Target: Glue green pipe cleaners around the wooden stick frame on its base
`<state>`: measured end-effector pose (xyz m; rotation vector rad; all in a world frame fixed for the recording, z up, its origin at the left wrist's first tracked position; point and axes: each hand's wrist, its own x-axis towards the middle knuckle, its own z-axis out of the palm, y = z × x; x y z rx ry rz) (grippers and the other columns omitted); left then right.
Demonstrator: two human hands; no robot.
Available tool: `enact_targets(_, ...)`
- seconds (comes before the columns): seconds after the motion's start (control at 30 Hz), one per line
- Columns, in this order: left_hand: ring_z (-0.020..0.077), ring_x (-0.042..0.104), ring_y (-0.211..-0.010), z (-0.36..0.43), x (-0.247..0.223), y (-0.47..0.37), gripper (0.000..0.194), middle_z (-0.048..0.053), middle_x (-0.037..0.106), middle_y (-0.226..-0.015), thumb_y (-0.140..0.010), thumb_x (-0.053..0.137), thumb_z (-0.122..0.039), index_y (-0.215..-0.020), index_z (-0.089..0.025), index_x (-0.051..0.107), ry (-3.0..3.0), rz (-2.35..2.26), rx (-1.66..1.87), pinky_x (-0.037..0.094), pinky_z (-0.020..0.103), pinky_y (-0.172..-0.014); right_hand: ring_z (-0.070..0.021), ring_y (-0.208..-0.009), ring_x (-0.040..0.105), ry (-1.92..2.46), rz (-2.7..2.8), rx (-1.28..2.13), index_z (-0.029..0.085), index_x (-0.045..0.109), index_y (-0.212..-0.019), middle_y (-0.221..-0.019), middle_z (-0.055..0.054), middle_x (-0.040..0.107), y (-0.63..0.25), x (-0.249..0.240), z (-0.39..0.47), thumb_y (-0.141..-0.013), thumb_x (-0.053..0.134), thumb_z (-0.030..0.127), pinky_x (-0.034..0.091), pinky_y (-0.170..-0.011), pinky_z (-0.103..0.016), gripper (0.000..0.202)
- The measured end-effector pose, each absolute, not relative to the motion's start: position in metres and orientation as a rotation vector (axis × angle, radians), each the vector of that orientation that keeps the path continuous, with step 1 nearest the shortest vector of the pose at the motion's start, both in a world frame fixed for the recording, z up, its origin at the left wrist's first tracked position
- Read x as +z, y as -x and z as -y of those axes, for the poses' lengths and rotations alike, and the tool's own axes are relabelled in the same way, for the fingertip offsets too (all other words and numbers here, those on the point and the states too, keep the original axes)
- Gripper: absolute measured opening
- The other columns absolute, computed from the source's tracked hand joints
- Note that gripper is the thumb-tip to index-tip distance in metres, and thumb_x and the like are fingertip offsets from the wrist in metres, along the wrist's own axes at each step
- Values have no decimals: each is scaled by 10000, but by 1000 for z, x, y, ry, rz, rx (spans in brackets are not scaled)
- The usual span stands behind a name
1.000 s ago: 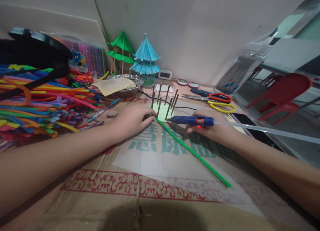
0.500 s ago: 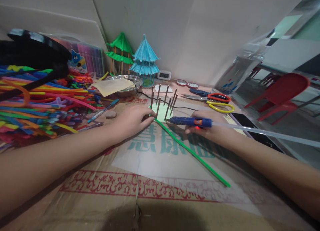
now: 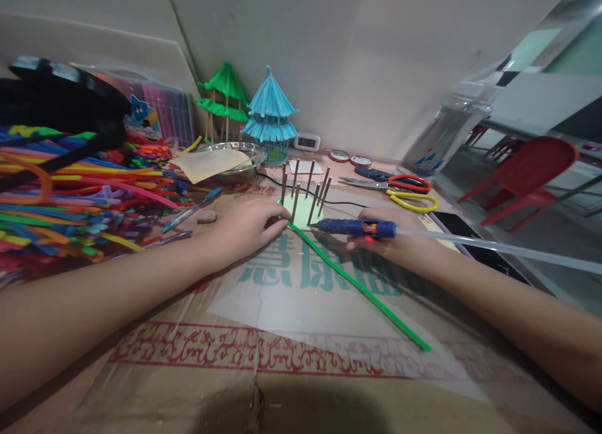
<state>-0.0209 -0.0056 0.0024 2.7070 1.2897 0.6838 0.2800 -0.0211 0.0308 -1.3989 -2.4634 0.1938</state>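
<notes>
My left hand (image 3: 244, 226) rests on the cardboard and pinches the near end of a long green pipe cleaner (image 3: 362, 288) against a pale green base (image 3: 305, 206) that carries several upright brown sticks (image 3: 295, 188). The pipe cleaner runs diagonally toward the lower right. My right hand (image 3: 392, 238) grips a blue glue gun (image 3: 357, 227) with a clear glue stick (image 3: 493, 249) trailing right. The gun's tip points left, at the foot of the sticks.
A heap of coloured pipe cleaners (image 3: 70, 195) fills the left. A green pagoda (image 3: 224, 98) and a blue pagoda (image 3: 270, 117) stand at the back wall near a metal bowl (image 3: 230, 161). Scissors (image 3: 407, 192), a blue pen (image 3: 190, 209) and a phone (image 3: 475, 246) lie around.
The view has drifted slightly; the base, sticks and both hands sit a little further left in the picture. Both hands keep their hold.
</notes>
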Motion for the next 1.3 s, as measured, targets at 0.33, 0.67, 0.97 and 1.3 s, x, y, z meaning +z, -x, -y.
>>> enact_targets(0.33, 237, 666, -923, 6, 3, 21, 221, 48, 738, -981, -936, 519, -290, -980, -194, 713, -2701, -1292, 669, 470, 340, -806, -207, -681, 579, 1344, 2503, 68, 224, 655, -752, -726, -48, 657, -279, 34, 22, -823, 693, 530, 381, -585, -331, 317)
enact_targets(0.67, 247, 670, -926, 6, 3, 20, 242, 56, 738, -987, -946, 501, -307, -988, -196, 712, -2689, -1298, 661, 481, 353, -804, -230, -679, 604, 1416, 2126, 457, 222, 663, -742, -695, -48, 644, -287, 41, 19, -806, 644, 486, 491, -620, -376, 272)
enact_targets(0.97, 236, 669, -933, 5, 2, 21, 225, 50, 741, -997, -948, 506, -297, -989, -210, 709, -2675, -1278, 683, 484, 343, -815, -203, -750, 657, 1282, 1748, 572, 193, 682, -806, -869, -91, 715, -294, 63, -57, -906, 488, 660, 512, -644, -301, 516)
enact_targets(1.3, 232, 671, -928, 5, 1, 21, 221, 51, 742, -994, -949, 505, -286, -989, -206, 707, -2670, -1291, 670, 493, 351, -815, -244, -935, 674, 1607, 1883, 394, 130, 713, -1001, -978, -117, 740, -236, 53, -163, -836, 707, 340, 520, -848, -335, 267)
